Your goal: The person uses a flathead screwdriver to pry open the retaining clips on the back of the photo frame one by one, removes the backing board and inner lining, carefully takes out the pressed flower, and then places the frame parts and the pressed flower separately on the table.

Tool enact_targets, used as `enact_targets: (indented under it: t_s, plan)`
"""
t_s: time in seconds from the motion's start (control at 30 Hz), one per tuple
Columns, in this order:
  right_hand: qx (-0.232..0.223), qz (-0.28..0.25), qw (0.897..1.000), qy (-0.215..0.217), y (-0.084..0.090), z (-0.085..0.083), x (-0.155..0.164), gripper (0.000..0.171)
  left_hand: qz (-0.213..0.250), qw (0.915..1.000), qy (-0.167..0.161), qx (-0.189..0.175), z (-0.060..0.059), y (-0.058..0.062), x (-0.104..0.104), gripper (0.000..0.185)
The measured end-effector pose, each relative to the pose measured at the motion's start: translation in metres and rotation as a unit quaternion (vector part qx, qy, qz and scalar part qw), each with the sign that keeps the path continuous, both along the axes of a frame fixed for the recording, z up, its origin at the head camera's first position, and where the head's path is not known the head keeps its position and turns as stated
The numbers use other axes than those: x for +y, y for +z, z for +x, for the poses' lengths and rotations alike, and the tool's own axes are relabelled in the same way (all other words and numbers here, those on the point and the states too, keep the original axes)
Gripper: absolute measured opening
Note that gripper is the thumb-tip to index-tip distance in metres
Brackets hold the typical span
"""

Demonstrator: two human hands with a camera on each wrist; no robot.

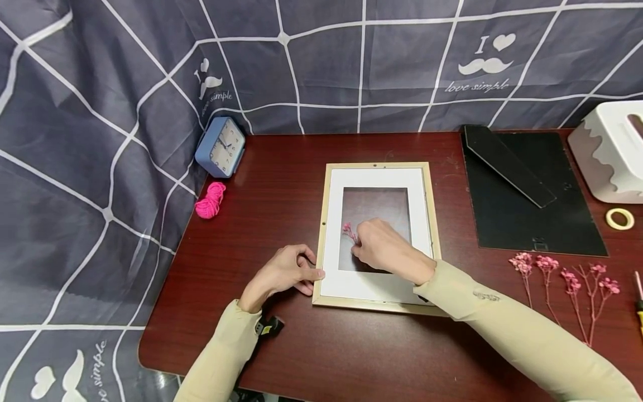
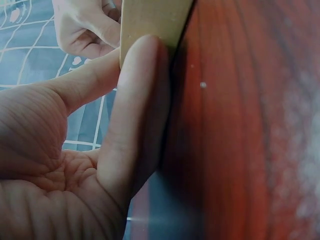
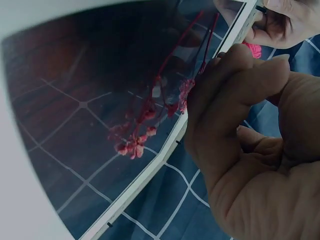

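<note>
A light wooden picture frame (image 1: 321,234) with a white mat lies flat on the dark red table. My right hand (image 1: 358,248) pinches a small pink dried flower sprig (image 1: 348,230) over the glass inside the mat opening. In the right wrist view the sprig (image 3: 135,142) lies on the reflective glass, with its thin stems running up to my fingertips (image 3: 215,65). My left hand (image 1: 311,273) holds the frame's lower left corner. In the left wrist view, thumb and finger (image 2: 140,90) pinch the frame's wooden edge (image 2: 150,20).
A blue alarm clock (image 1: 221,146) and a pink string bundle (image 1: 211,201) sit at the left. At the right lie the black frame backing (image 1: 527,195), a white tissue box (image 1: 610,151), a tape roll (image 1: 619,218) and several pink sprigs (image 1: 567,279). Grey checked cloth hangs behind.
</note>
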State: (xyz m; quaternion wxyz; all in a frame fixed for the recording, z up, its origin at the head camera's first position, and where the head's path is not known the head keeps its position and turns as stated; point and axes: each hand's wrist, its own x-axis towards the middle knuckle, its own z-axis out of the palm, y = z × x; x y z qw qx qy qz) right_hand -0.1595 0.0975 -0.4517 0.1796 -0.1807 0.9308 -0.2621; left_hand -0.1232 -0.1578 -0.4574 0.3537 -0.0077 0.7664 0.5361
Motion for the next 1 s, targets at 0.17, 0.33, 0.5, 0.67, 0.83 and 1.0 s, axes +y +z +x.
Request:
enact_targets:
  t_s: [0.17, 0.33, 0.5, 0.67, 0.83, 1.0]
  plan:
    - [-0.014, -0.001, 1.000, 0.002, 0.023, 0.007, -0.006, 0.044, 0.002, 1.0000, 0.000, 0.001, 0.000, 0.000, -0.001, 0.033]
    - [-0.016, 0.004, 1.000, 0.002, 0.022, 0.007, -0.007, 0.043, 0.003, 1.0000, -0.003, 0.001, 0.000, -0.001, -0.001, 0.034]
    - [-0.026, -0.012, 1.000, -0.001, -0.015, -0.006, -0.003, 0.036, 0.000, 1.0000, -0.004, 0.003, 0.000, -0.001, -0.001, 0.034]
    - [-0.019, 0.003, 1.000, 0.011, -0.037, -0.013, -0.003, 0.031, -0.001, 1.0000, -0.003, 0.002, 0.001, -0.001, -0.001, 0.034]
    - [-0.048, 0.006, 0.999, 0.005, -0.039, -0.016, -0.003, 0.032, 0.000, 1.0000, -0.004, 0.003, 0.001, -0.001, -0.001, 0.033]
    - [-0.074, 0.004, 0.997, 0.003, 0.005, -0.005, -0.007, 0.032, -0.001, 1.0000, -0.006, 0.004, 0.001, 0.000, -0.001, 0.033]
